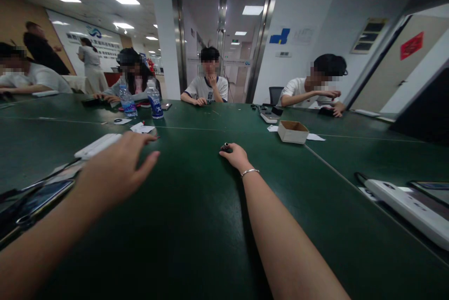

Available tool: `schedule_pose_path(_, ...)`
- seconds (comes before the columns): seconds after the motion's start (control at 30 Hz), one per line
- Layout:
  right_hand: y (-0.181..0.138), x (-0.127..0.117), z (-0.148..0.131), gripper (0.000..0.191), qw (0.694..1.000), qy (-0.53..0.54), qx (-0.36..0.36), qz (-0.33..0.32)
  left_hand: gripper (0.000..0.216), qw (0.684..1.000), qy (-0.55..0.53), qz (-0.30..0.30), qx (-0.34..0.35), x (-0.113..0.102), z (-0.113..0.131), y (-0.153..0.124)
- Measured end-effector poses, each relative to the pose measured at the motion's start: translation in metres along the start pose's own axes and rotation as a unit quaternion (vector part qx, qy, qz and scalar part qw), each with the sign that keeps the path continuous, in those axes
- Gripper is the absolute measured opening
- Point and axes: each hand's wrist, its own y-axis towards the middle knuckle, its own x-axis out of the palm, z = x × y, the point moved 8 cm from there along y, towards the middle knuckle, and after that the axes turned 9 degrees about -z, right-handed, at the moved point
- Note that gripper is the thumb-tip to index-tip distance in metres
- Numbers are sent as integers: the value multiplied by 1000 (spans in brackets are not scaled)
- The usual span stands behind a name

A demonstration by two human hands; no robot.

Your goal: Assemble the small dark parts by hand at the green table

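Note:
My right hand reaches far out over the green table and is closed round a small black object resting on the tabletop; a thin silver bracelet sits at the wrist. My left hand hovers above the table at the left with its fingers stretched forward and apart, holding nothing. It is nearest to a white flat device and some slips of paper.
A small cardboard box stands ahead on the right. Two water bottles stand further back. A phone lies at my left, a white power strip at my right. Several people sit around the far side of the table.

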Motion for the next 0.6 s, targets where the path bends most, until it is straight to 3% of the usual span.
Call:
schedule_pose_path(0.07, -1, 0, -1, 26, 1000, -9, -4, 5, 40, 990, 35, -41, 127, 32, 58, 29)
schedule_pose_path(0.13, -2, -1, -3, 26, 1000, -21, -9, 15, 40, 976, 24, -63, 206, 63, 104, 55)
schedule_pose_path(0.23, -3, -2, -6, 26, 998, -48, -20, 26, 36, 972, -2, -54, 230, 98, 143, 90)
schedule_pose_path(0.4, -5, -2, -13, 17, 996, -81, -29, 8, 34, 978, -22, -48, 201, 139, 163, 124)
schedule_pose_path(0.6, -3, -2, -11, 16, 996, -88, -17, 8, 24, 974, -51, -47, 216, 163, 157, 131)
